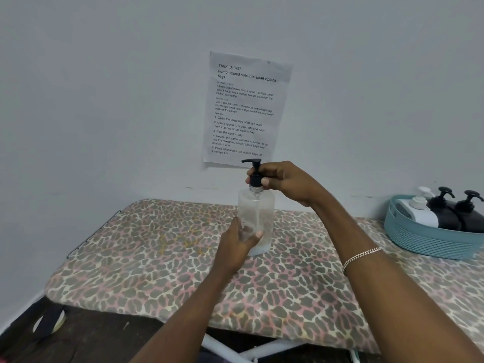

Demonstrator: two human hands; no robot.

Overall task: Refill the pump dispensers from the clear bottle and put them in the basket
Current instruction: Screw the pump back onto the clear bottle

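A clear plastic bottle [258, 210] with a black pump top [254, 172] stands upright on the leopard-print board [162, 258] near the wall. My left hand [237, 242] grips the bottle's lower body. My right hand [284, 180] pinches the black pump collar at the neck. At the far right a teal basket [424, 239] holds a white pump dispenser [421, 212] and two black pump dispensers [457, 213].
A printed sheet [246, 108] is taped to the grey wall behind the bottle. The board's left end is rounded, with dark floor [86, 334] below it. White legs [235, 349] show under the board's front edge.
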